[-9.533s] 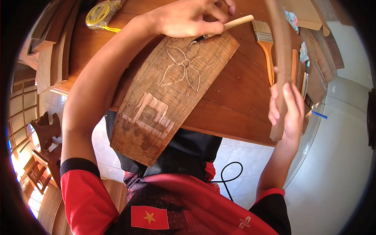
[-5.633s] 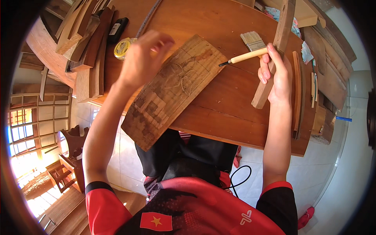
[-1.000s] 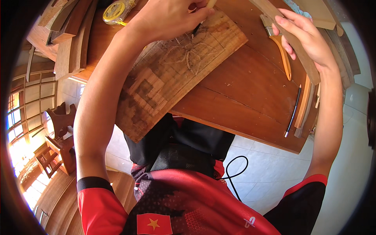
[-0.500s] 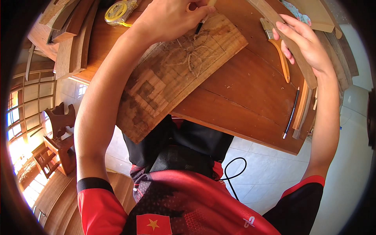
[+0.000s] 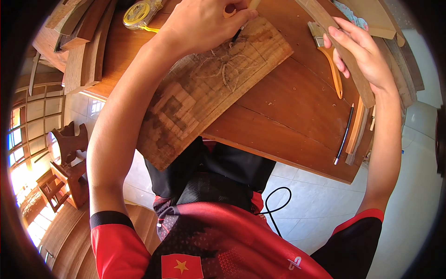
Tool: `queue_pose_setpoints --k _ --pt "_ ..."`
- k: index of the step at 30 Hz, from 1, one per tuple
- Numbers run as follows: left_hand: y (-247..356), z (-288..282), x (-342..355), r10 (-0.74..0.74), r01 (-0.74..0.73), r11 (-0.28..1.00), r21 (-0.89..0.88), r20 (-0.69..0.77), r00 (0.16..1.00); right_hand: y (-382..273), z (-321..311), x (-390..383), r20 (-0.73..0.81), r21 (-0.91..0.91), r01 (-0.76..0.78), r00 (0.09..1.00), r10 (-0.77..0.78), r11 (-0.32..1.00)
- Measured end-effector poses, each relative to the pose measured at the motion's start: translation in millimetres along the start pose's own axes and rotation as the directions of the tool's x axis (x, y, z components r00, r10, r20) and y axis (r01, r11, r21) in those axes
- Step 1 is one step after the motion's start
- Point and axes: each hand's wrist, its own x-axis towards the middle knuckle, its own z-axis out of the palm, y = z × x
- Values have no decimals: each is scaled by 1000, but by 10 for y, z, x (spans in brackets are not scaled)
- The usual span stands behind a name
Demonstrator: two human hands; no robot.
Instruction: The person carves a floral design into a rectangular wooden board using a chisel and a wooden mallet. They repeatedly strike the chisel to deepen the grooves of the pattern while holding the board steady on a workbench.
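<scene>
A brown wooden board with carved shapes and curved outlines lies slantwise on the table, its near corner jutting past the edge. My left hand is above its far part, closed around a chisel-like carving tool with a light handle. The tool's dark lower end points down at the carved curves; fingers cover most of it. At the right, my right hand grips a long flat wooden bar, fingers curled around its edge. The bar is apart from the tool.
A flat paintbrush lies beside my right hand, with a pencil and thin wood strips nearer. At far left are a tape measure and stacked wood pieces. The brown table ends close to my lap.
My left hand has shifted slightly down and right, covering more of the carving tool. My right hand and the bar have barely moved.
</scene>
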Motion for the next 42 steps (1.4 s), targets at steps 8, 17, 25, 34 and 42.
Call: queue_pose_setpoints --k 8,17,25,34,42 --pt "-58 67 2 74 -73 996 47 -28 997 5 27 23 -32 24 -29 999 30 999" --pt "-79 48 42 -12 -4 992 126 125 992 18 65 -2 26 84 35 999 -37 996" --pt "-57 4 63 -23 0 991 131 173 985 73 108 -70 20 103 29 999 -32 994" --pt "-101 8 32 70 -83 992 98 127 989 52 130 -83 25 92 17 999 -20 996" --pt "-23 -56 57 -28 3 990 138 180 983 87 127 -63 21 153 71 997 -75 986"
